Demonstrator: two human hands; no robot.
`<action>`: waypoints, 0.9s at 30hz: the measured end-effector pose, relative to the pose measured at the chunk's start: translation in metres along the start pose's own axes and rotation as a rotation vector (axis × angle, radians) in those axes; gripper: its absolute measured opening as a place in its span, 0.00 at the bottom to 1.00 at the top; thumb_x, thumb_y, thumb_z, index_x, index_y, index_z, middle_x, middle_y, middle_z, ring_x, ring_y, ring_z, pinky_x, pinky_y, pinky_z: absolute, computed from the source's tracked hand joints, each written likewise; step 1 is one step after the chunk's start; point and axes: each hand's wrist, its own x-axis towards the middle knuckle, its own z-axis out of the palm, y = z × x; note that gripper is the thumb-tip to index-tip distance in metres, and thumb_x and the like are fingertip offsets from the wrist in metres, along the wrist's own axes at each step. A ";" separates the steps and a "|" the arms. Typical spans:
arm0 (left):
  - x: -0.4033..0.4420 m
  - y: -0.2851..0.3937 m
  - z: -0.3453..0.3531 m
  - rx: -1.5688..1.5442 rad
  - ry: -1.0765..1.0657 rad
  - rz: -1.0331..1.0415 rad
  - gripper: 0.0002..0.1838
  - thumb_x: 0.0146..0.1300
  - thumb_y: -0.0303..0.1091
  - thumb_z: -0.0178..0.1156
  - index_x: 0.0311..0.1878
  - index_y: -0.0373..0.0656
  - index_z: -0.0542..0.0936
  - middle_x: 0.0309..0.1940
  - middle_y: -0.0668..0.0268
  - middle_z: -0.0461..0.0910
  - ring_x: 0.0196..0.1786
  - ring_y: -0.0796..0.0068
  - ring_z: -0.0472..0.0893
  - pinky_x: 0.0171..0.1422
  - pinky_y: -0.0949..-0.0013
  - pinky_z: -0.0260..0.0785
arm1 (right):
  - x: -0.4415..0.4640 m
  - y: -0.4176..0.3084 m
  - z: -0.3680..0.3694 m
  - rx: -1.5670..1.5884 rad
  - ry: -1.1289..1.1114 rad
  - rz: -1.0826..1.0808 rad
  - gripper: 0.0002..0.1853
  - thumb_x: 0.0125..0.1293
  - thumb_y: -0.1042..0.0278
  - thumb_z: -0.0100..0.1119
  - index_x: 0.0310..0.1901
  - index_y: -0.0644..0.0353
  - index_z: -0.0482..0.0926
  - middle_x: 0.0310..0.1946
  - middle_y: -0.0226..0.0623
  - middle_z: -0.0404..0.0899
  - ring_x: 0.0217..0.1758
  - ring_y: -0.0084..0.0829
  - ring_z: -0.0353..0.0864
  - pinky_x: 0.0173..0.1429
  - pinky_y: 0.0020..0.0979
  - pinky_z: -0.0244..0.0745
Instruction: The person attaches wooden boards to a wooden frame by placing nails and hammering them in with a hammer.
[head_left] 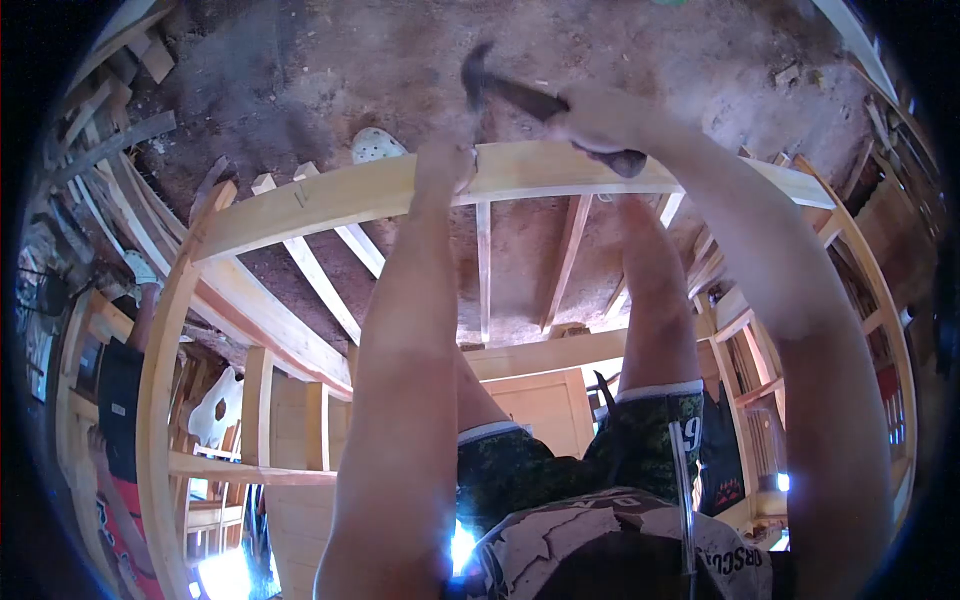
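My right hand [605, 125] is closed around the handle of a hammer [530, 98], raised over the far side of a pale wooden rail [350, 195]. Motion blurs the hammer's dark head, which is above and slightly right of my left hand [447, 165]. That left hand is at the rail's edge with its fingers drawn together. Whatever sits in those fingers is too small and blurred to name. The rail curves across the view, part of a wooden frame with several slats [484, 270] below it.
Beyond the rail, a white clog with holes [378, 147] rests on the dirt floor [330, 70]. Scrap boards [130, 140] are heaped at the left. Another person in a red top [130, 525] and dark shorts is at the left edge. Wooden frames [870, 300] stand on the right.
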 end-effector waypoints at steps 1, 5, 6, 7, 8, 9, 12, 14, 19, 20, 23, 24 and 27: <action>-0.006 0.003 -0.002 -0.007 -0.009 -0.007 0.16 0.61 0.40 0.57 0.41 0.39 0.86 0.44 0.46 0.83 0.49 0.45 0.82 0.61 0.52 0.72 | 0.000 0.004 0.003 0.181 0.105 -0.008 0.15 0.65 0.59 0.58 0.39 0.65 0.75 0.22 0.35 0.77 0.21 0.27 0.79 0.28 0.32 0.75; -0.004 0.012 -0.014 0.037 -0.078 -0.075 0.15 0.59 0.38 0.56 0.38 0.38 0.86 0.43 0.46 0.84 0.47 0.45 0.83 0.60 0.52 0.73 | -0.011 0.000 0.022 0.350 0.203 -0.013 0.17 0.65 0.58 0.58 0.39 0.67 0.76 0.22 0.35 0.77 0.21 0.27 0.79 0.27 0.32 0.75; -0.004 0.012 -0.013 0.024 -0.093 -0.067 0.15 0.59 0.39 0.56 0.37 0.39 0.87 0.42 0.45 0.84 0.47 0.46 0.83 0.60 0.51 0.73 | -0.012 0.001 0.023 0.352 0.209 -0.011 0.17 0.65 0.58 0.58 0.39 0.67 0.76 0.22 0.35 0.77 0.21 0.27 0.79 0.27 0.32 0.75; -0.002 0.011 -0.010 0.028 -0.082 -0.058 0.15 0.59 0.39 0.56 0.37 0.39 0.87 0.42 0.45 0.84 0.47 0.46 0.83 0.60 0.51 0.73 | -0.009 0.003 0.021 0.193 0.035 0.001 0.17 0.65 0.57 0.58 0.37 0.67 0.76 0.22 0.35 0.78 0.21 0.27 0.79 0.28 0.32 0.75; 0.000 0.009 -0.008 0.014 -0.046 -0.080 0.16 0.60 0.40 0.55 0.38 0.38 0.86 0.42 0.44 0.83 0.47 0.46 0.83 0.59 0.52 0.73 | -0.014 -0.008 0.012 0.034 -0.134 0.012 0.17 0.65 0.56 0.57 0.36 0.67 0.77 0.22 0.35 0.78 0.21 0.27 0.79 0.28 0.33 0.75; 0.000 0.006 -0.004 -0.001 -0.015 -0.106 0.17 0.60 0.42 0.55 0.38 0.38 0.86 0.42 0.42 0.83 0.48 0.46 0.83 0.58 0.52 0.74 | -0.023 -0.014 0.001 0.001 -0.061 0.033 0.18 0.65 0.55 0.56 0.33 0.66 0.77 0.22 0.35 0.79 0.22 0.28 0.79 0.30 0.34 0.75; 0.006 -0.006 0.000 0.027 0.007 -0.072 0.17 0.59 0.41 0.56 0.40 0.37 0.86 0.38 0.42 0.83 0.44 0.44 0.83 0.56 0.52 0.75 | -0.019 -0.006 0.000 0.327 0.279 -0.062 0.18 0.65 0.55 0.56 0.35 0.66 0.77 0.22 0.37 0.79 0.24 0.30 0.80 0.32 0.35 0.76; -0.024 0.010 -0.032 -0.013 0.115 -0.089 0.16 0.59 0.39 0.57 0.39 0.37 0.86 0.37 0.43 0.83 0.43 0.43 0.83 0.54 0.51 0.75 | -0.033 -0.021 0.009 0.464 0.420 -0.055 0.17 0.64 0.56 0.56 0.36 0.66 0.76 0.22 0.37 0.78 0.25 0.32 0.81 0.33 0.35 0.76; -0.014 -0.087 -0.028 -0.333 0.304 -0.078 0.11 0.59 0.35 0.56 0.32 0.36 0.83 0.32 0.46 0.82 0.40 0.42 0.82 0.49 0.48 0.73 | -0.012 -0.009 0.017 0.079 0.097 -0.007 0.19 0.60 0.60 0.59 0.42 0.71 0.76 0.27 0.43 0.83 0.28 0.35 0.83 0.34 0.37 0.77; -0.017 -0.108 -0.020 -0.470 0.355 -0.165 0.12 0.62 0.38 0.51 0.28 0.42 0.77 0.24 0.58 0.75 0.28 0.60 0.74 0.35 0.58 0.65 | -0.017 -0.016 0.012 -0.017 -0.007 -0.024 0.19 0.60 0.61 0.59 0.43 0.71 0.76 0.28 0.44 0.83 0.28 0.35 0.83 0.34 0.37 0.77; -0.050 -0.131 -0.028 -0.740 0.403 -0.338 0.14 0.65 0.40 0.45 0.24 0.48 0.71 0.15 0.71 0.66 0.16 0.79 0.64 0.19 0.70 0.55 | 0.001 -0.015 0.006 0.152 0.320 -0.055 0.18 0.59 0.59 0.59 0.38 0.70 0.80 0.27 0.44 0.84 0.28 0.34 0.84 0.34 0.36 0.77; -0.077 -0.089 -0.060 -0.885 0.367 -0.448 0.13 0.64 0.39 0.45 0.24 0.48 0.70 0.15 0.71 0.65 0.15 0.80 0.63 0.18 0.71 0.53 | 0.003 -0.013 0.009 0.476 0.537 -0.070 0.18 0.59 0.57 0.60 0.36 0.69 0.82 0.28 0.46 0.84 0.29 0.36 0.85 0.34 0.37 0.78; -0.123 -0.037 -0.099 -1.111 0.305 -0.547 0.10 0.62 0.33 0.44 0.24 0.48 0.70 0.15 0.74 0.61 0.14 0.83 0.59 0.15 0.74 0.47 | -0.007 -0.018 0.032 0.168 0.550 -0.039 0.20 0.61 0.54 0.57 0.35 0.69 0.83 0.27 0.49 0.83 0.31 0.41 0.86 0.38 0.40 0.78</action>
